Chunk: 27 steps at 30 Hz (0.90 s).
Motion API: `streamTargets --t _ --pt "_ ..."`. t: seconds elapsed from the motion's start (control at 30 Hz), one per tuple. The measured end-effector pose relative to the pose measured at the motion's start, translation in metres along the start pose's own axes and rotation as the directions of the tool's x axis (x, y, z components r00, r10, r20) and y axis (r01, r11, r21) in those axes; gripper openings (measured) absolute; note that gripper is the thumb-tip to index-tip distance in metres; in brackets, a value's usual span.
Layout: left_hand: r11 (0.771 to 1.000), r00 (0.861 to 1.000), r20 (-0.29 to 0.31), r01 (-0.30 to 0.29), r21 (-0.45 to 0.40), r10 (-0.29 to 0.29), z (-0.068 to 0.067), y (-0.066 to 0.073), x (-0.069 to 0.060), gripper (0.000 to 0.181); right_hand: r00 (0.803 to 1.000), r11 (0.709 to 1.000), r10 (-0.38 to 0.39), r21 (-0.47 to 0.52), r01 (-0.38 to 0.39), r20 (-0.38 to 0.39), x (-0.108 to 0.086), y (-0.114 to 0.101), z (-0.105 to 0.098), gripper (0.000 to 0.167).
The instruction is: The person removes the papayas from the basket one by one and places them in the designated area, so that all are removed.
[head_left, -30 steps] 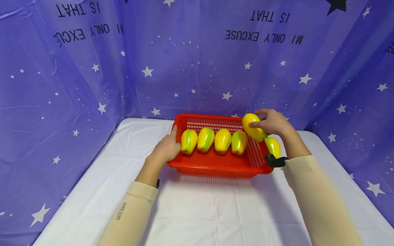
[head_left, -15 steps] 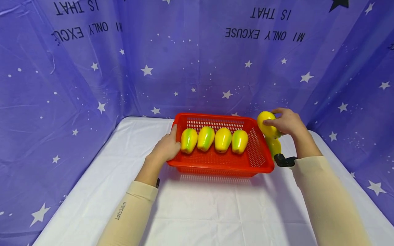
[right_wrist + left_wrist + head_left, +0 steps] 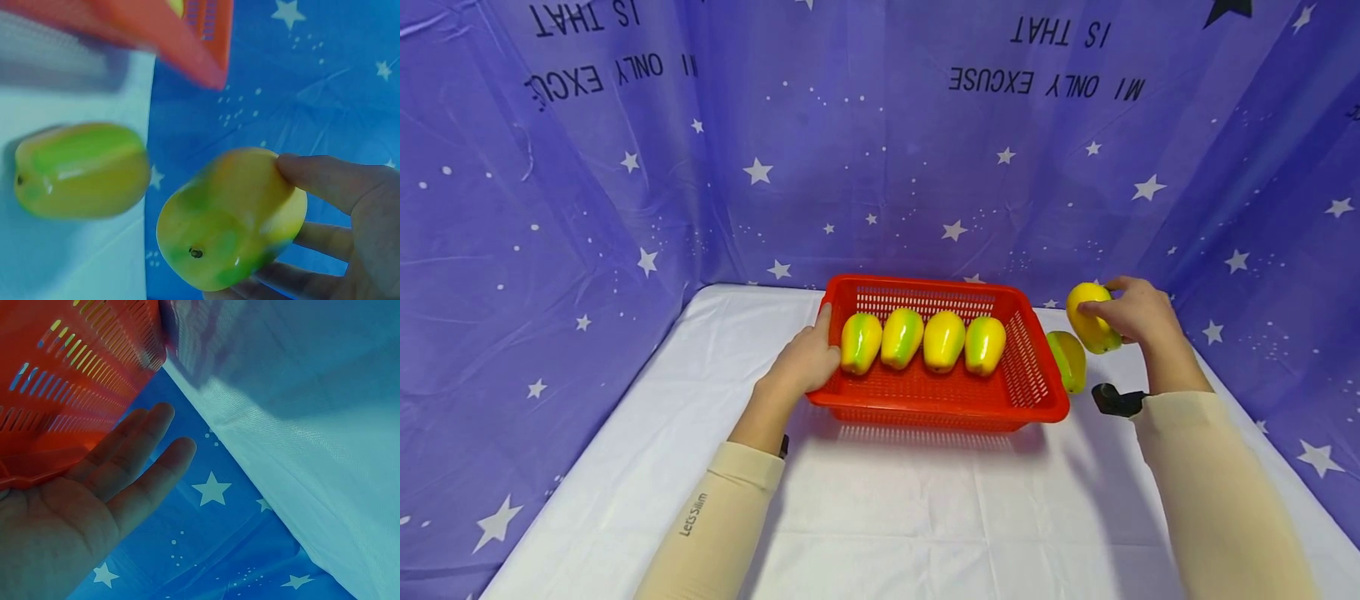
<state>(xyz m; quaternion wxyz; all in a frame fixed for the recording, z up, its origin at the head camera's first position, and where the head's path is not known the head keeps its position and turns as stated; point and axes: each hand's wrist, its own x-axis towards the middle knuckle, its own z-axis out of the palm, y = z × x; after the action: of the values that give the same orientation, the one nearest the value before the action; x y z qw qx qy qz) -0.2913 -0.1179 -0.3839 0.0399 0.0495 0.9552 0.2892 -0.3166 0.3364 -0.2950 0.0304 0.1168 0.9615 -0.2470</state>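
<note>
A red plastic basket [image 3: 925, 406] stands on the white-covered table, with several yellow-green mangoes [image 3: 943, 342] in a row inside. My left hand [image 3: 805, 360] holds the basket's left rim. In the left wrist view, several fingers [image 3: 150, 478] of it extend along the outside of the basket wall, and the thumb is out of sight. Past the basket's right end, my right hand [image 3: 1138, 312] grips a mango [image 3: 1092, 321] between thumb and fingers, held above the table. Another mango [image 3: 84, 172] lies on the tablecloth between that hand and the basket.
The white tablecloth [image 3: 940, 517] extends in front of the basket and to both sides. A purple curtain [image 3: 880, 167] with stars and lettering hangs close behind the basket and along both sides of the table.
My right hand has carried the mango from above the basket's right end out to the right, past the mango lying on the table. My left hand stays on the rim.
</note>
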Motion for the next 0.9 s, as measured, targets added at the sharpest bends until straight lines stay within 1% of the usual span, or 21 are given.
streamTargets --t 0.2,0.57,0.67,0.9 --pt "1.0 1.0 -0.007 0.001 0.0 -0.001 -0.001 0.0 0.0 0.083 0.998 0.998 0.058 -0.026 -0.058 -0.005 0.002 0.016 0.001 0.085" --pt "1.0 1.0 -0.006 0.007 0.008 -0.007 0.0 -0.001 0.001 0.082 0.988 0.989 0.148 -0.02 -0.147 0.033 0.008 0.037 0.01 0.084" --pt "1.0 1.0 -0.005 0.009 0.011 -0.009 0.001 0.0 0.001 0.082 0.985 0.985 0.171 -0.014 -0.17 0.035 0.01 0.042 0.015 0.081" --pt "1.0 1.0 -0.009 0.007 0.011 -0.007 0.001 0.0 0.0 0.082 0.983 0.983 0.179 -0.042 -0.177 0.036 0.014 0.051 0.022 0.075"
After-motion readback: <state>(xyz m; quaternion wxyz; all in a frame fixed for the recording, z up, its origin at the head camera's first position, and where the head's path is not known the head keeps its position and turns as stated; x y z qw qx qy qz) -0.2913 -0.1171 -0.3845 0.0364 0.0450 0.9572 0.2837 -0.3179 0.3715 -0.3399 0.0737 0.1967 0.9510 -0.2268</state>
